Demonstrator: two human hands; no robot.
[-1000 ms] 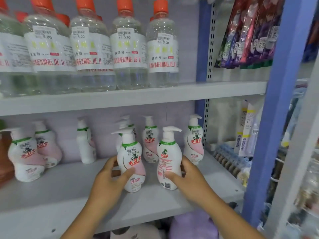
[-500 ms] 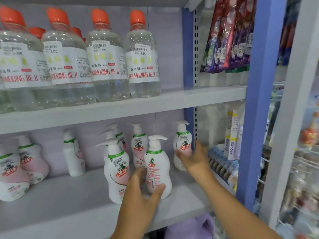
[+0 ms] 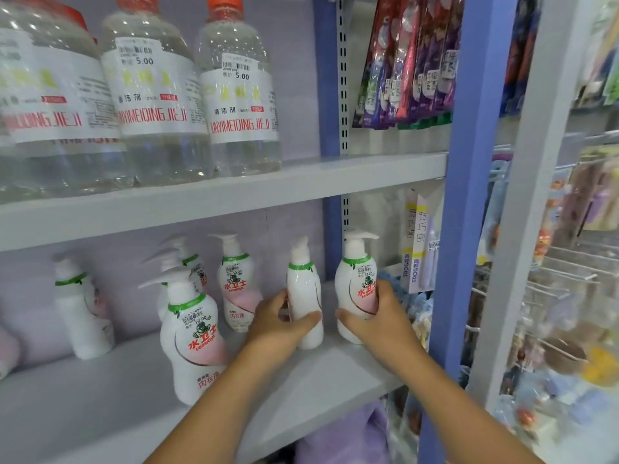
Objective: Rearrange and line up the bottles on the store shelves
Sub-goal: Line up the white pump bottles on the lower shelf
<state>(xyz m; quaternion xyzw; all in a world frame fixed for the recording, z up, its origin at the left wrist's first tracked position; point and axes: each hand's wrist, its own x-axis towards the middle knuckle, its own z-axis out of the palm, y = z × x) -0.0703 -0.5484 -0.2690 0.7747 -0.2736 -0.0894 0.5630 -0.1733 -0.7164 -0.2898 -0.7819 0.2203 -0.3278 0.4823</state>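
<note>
Head view: left hand (image 3: 279, 324) grips a white pump bottle (image 3: 304, 296), label turned away, near the lower shelf's (image 3: 335, 373) right end. Right hand (image 3: 376, 321) grips the neighbouring pump bottle (image 3: 356, 283), just beside it.

Past the blue upright (image 3: 469, 195), packets in purple and red wrappers (image 3: 408, 61) hang in a tight row near the top. Below them stand tall white "FROG" cartons (image 3: 417, 242). Blurred goods hang on wire hooks (image 3: 562, 283) at the far right.
</note>
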